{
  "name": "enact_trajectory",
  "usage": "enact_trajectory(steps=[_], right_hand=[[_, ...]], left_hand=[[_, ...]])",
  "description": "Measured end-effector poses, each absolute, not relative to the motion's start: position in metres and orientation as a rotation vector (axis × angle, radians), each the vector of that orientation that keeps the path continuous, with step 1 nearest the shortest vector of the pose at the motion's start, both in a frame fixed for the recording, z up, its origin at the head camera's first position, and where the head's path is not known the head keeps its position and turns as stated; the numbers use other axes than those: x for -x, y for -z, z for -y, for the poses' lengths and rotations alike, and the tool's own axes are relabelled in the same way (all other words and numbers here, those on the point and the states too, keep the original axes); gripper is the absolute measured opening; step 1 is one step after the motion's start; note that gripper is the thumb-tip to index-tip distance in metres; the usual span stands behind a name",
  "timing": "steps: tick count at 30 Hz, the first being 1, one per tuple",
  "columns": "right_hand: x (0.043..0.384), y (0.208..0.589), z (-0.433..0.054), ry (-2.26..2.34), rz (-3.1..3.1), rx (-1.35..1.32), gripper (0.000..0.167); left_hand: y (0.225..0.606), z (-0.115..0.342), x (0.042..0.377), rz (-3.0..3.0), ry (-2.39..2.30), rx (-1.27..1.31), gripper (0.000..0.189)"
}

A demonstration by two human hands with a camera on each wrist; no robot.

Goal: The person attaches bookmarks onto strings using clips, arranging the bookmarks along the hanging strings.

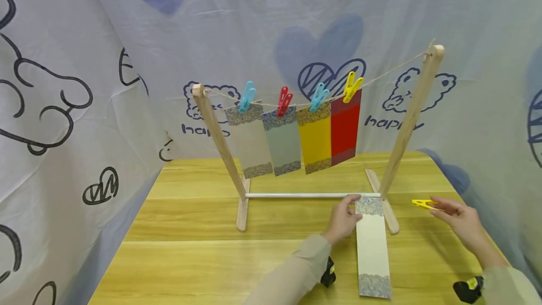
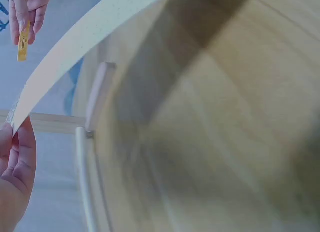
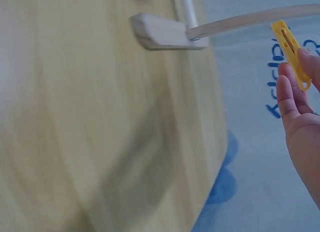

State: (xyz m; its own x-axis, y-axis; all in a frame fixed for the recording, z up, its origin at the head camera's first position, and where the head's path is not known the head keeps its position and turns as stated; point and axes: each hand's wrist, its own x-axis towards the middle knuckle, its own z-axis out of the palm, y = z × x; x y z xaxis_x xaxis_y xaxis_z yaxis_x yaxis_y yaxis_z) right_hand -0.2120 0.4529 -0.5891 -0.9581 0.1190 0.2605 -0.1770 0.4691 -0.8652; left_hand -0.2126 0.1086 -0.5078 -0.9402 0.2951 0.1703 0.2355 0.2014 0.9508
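My left hand [image 1: 344, 220] pinches the upper left edge of a cream card [image 1: 372, 244] with grey lace-pattern bands at both ends. In the left wrist view the card [image 2: 65, 54] bows out from between thumb and fingers, above the table. Off to the right, my right hand [image 1: 461, 222] holds a yellow clothespin [image 1: 421, 203] between thumb and fingers. The right wrist view shows this clothespin [image 3: 290, 51] pointing away from the fingertips. Behind, four-sided cards hang from a string: a cream card [image 1: 250, 140], a pale green card [image 1: 282, 142], a yellow card [image 1: 315, 138] and a red card [image 1: 345, 128].
Two wooden posts, the left post [image 1: 220, 140] and the right post [image 1: 410, 121], carry the string, joined low by a white rod [image 1: 296, 195]. Blue, red and yellow clothespins [image 1: 351, 87] grip the hanging cards. A patterned curtain [image 1: 254, 22] surrounds the wooden table [image 1: 190, 258].
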Motion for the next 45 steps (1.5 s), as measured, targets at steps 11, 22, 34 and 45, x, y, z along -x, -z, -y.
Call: enact_trajectory(steps=[11, 22, 34, 45], right_hand=[[0.177, 0.446, -0.373, -2.024, 1.827, -0.172, 0.037], [0.189, 0.406, -0.376, -1.957, 1.644, -0.117, 0.031], [0.21, 0.348, -0.373, -1.811, 1.56, -0.128, 0.031], [0.22, 0.301, -0.36, -1.746, 1.586, -0.13, 0.028]], left_hand=[[0.473, -0.112, 0.226, -2.5, -1.893, -0.678, 0.046], [0.431, -0.113, 0.237, -2.545, -1.988, -0.843, 0.046], [0.399, -0.114, 0.247, -2.674, -1.953, -0.968, 0.047], [0.374, -0.116, 0.252, -2.742, -1.978, -1.081, 0.043]])
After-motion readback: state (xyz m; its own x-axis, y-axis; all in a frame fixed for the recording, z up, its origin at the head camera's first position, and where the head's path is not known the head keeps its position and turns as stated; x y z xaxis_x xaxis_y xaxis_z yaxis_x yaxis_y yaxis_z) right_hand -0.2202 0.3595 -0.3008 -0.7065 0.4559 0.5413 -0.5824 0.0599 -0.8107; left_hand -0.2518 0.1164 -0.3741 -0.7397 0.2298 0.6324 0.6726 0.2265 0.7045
